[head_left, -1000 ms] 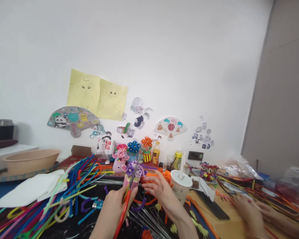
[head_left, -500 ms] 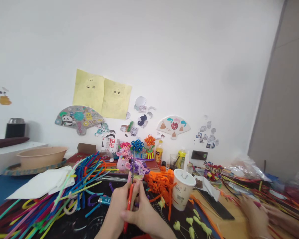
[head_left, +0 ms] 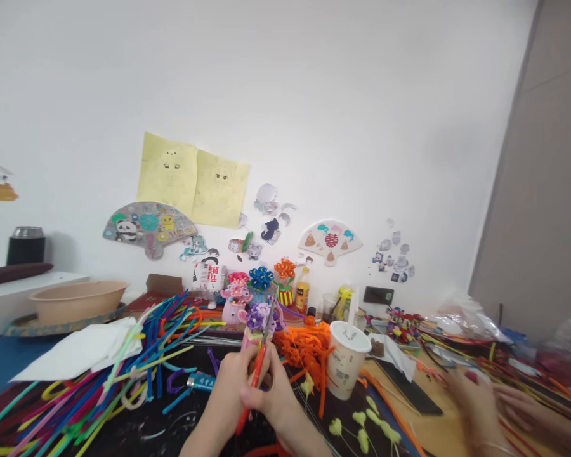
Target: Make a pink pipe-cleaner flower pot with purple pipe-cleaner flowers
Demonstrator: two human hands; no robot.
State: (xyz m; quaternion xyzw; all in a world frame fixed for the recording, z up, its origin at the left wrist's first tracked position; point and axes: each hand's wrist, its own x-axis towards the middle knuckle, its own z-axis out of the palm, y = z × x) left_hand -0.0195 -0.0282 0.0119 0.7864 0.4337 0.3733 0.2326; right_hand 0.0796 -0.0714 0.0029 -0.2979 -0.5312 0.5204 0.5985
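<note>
My right hand (head_left: 278,397) is closed around the red handles of a pair of scissors (head_left: 255,370), with the blades pointing up and away. My left hand (head_left: 231,384) is closed right beside it, touching it near the scissors. Whatever sits between the left fingers is hidden. Just beyond the fingertips are purple chenille-stem flowers (head_left: 262,315) above something pink; I cannot tell whether the left hand touches them. Orange chenille stems (head_left: 307,346) lie in a heap to the right of my hands.
Many coloured chenille stems (head_left: 105,387) spread across the left. A paper cup with a straw (head_left: 346,362) stands right of the orange heap, near pale yellow buds on wires (head_left: 361,419). A blue lighter (head_left: 200,382) lies left of my hands. Another person's hands (head_left: 476,406) work at far right.
The scissors have tilted, with their tips swinging right. My hands stay together in nearly the same place. The other person's hands have shifted slightly left in the picture.
</note>
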